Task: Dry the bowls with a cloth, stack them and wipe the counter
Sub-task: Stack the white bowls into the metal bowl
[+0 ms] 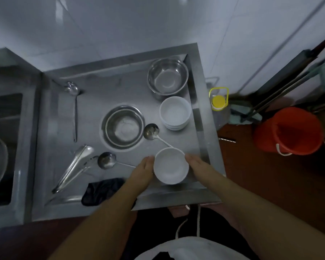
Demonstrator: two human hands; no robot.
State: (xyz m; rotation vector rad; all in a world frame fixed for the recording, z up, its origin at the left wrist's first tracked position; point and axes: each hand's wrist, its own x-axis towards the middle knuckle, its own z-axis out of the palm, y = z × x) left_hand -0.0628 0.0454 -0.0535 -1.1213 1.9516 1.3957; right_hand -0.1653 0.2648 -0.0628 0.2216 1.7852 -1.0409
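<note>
A white bowl (pixel 170 166) sits between my two hands near the front right of the steel counter (pixel 94 102). My left hand (pixel 144 170) holds its left side and my right hand (pixel 197 165) holds its right side; fingers below the bowl are hidden. A stack of white bowls (pixel 175 112) stands further back by the right rim. One steel bowl (pixel 123 126) rests mid-counter and another steel bowl (pixel 167 76) at the back right. A dark cloth (pixel 101 191) lies crumpled at the front edge, left of my left forearm.
Ladles lie at the back left (pixel 72 90), centre (pixel 151 131) and front (pixel 106 160), with tongs (pixel 73 168) at the front left. A sink (pixel 0 147) adjoins on the left. Right of the counter stand a yellow-capped bottle (pixel 218 101) and an orange bucket (pixel 289 130).
</note>
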